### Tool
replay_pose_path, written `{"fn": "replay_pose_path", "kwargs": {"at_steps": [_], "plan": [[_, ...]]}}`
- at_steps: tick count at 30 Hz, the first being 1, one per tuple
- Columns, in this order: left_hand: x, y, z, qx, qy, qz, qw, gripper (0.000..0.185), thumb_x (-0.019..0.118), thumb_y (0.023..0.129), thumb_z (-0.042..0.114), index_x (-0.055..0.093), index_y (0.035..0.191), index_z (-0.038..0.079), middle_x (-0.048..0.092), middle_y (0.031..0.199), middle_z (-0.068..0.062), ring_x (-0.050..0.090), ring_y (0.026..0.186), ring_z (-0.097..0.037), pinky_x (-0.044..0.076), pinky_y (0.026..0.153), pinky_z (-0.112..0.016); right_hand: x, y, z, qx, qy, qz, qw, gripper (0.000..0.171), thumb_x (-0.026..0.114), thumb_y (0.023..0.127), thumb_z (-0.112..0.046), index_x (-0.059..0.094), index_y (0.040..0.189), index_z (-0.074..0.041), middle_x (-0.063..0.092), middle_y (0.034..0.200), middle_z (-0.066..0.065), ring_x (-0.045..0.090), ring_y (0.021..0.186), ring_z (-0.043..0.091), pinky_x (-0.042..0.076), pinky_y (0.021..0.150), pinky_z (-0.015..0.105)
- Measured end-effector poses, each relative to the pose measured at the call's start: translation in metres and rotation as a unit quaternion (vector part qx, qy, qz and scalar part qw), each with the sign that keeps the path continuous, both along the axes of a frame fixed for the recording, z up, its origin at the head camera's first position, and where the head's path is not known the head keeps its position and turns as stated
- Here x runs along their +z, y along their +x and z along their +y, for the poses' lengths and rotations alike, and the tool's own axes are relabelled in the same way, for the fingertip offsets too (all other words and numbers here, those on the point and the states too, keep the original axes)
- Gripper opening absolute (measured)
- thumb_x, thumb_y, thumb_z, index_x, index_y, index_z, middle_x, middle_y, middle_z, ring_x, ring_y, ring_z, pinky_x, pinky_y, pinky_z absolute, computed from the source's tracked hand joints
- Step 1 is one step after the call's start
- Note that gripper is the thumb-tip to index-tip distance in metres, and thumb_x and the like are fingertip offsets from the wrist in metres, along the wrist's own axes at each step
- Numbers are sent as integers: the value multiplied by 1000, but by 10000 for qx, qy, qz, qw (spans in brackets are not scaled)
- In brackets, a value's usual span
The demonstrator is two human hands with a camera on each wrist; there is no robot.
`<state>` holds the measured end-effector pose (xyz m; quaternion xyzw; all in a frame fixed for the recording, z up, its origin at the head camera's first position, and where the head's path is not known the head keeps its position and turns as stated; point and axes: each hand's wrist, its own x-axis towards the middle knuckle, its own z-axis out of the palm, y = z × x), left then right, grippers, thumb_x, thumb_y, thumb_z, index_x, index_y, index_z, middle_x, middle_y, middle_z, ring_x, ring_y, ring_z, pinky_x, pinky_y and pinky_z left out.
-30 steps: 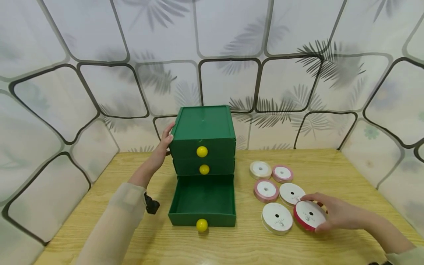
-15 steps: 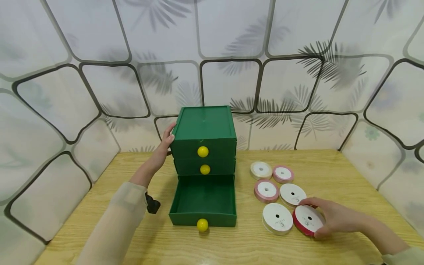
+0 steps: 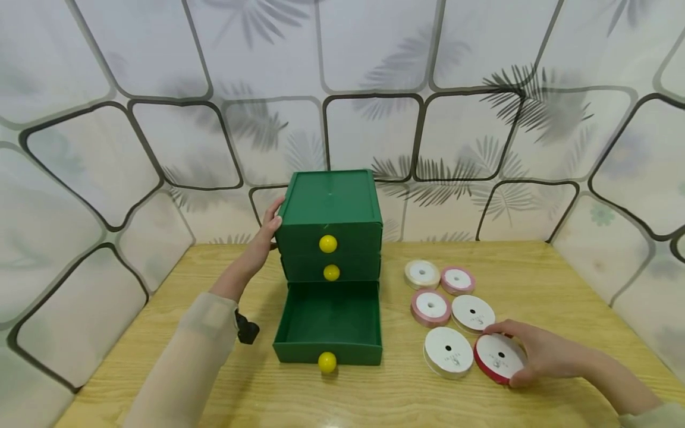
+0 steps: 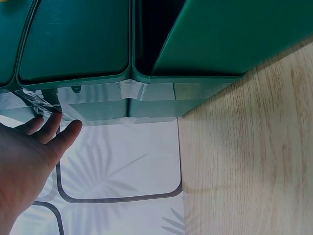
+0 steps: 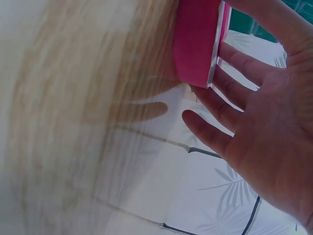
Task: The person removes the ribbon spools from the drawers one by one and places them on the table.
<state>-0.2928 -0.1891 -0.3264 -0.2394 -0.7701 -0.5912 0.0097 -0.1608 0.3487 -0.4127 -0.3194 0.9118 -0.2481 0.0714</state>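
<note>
My right hand [image 3: 546,353] grips a ribbon spool [image 3: 500,356] with a white face and red ribbon, thumb on the near edge and fingers on the far edge. The right wrist view shows that spool's ribbon [image 5: 197,44] as pinkish red, low over the wooden table. My left hand [image 3: 258,245] rests against the left side of a green drawer cabinet [image 3: 330,199], its fingers fairly straight. Clear tape [image 4: 132,90] runs along the cabinet's side in the left wrist view. The cabinet's bottom drawer [image 3: 334,315] is pulled out, with nothing in it; the upper two are closed.
Left of the held spool lies a white spool [image 3: 448,352], with another white spool [image 3: 473,313] behind it. Two pink spools [image 3: 430,308] and a cream spool [image 3: 422,274] lie farther back. Yellow knobs [image 3: 327,362] stick out from the drawers. A patterned curtain [image 3: 369,137] encloses the table.
The red spool and my right hand have shifted slightly left and toward the near edge, bringing the spool close beside the white one. My left hand stays at the cabinet.
</note>
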Motion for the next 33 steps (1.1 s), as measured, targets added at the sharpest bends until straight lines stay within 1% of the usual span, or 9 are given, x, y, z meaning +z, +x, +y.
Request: {"fn": "replay_pose_path", "kwargs": {"at_steps": [5,11,14,16,19,21,24,26,33], "plan": [[0,1,-1,-7,12,-2,10000,67,27,99,52,2,157,29,-8,160,-3,9,143,-41,18,99,-73,-1,0,1,-31,-188,-174,9997,76,89,67,-30,54,132,-16,55,122,4,47,104,3,41,80,23],[0,2,-1,-23,21,-22,10000,68,26,99,52,1,157,29,-8,160,-3,10,143,-41,18,100,-73,0,-1,-2,-40,-347,-444,9984,78,90,66,-24,52,133,-9,54,122,8,47,103,4,41,80,23],[0,2,-1,-34,21,-28,10000,67,26,98,51,1,157,30,-8,160,-2,10,143,-41,18,100,-73,2,-2,-2,-45,-324,-262,9991,78,90,65,-24,53,131,-9,57,117,3,49,101,5,42,78,25],[1,3,-1,-44,23,-9,10000,66,26,99,50,2,157,30,-7,160,-3,10,143,-41,18,99,-73,5,-2,-1,-39,-286,-44,9996,76,89,66,-26,53,131,-9,59,115,1,52,100,6,43,78,31],[1,2,0,-28,17,9,10000,66,26,99,51,2,157,31,-7,160,-3,11,142,-41,18,100,-73,12,-3,-2,-45,-251,270,9993,71,87,71,-28,53,131,-8,61,117,2,55,102,7,45,76,40],[1,2,0,-9,15,7,10000,67,26,99,51,3,157,30,-6,160,-3,11,142,-41,19,100,-73,17,-4,-6,-61,-280,388,9988,67,85,75,-28,54,131,-8,61,118,3,57,102,9,47,76,42],[1,1,0,-11,9,-7,10000,68,26,98,52,1,157,29,-8,160,-4,10,143,-41,18,100,-73,24,-3,-17,-88,-451,540,9975,55,80,81,-24,57,127,-7,63,116,2,60,99,10,49,75,35],[2,0,0,-22,8,-24,10000,68,25,98,51,0,157,28,-9,160,-4,9,143,-41,18,100,-73,27,-2,-27,-50,-680,487,9965,46,76,85,-19,58,125,-6,64,115,1,62,98,11,49,76,32],[1,1,0,-23,35,-63,10000,68,25,98,51,-1,157,28,-9,160,-4,8,143,-40,18,100,-72,31,1,-73,468,-1619,143,9856,28,64,93,-7,62,121,-9,67,107,4,64,92,11,52,77,29]]}}
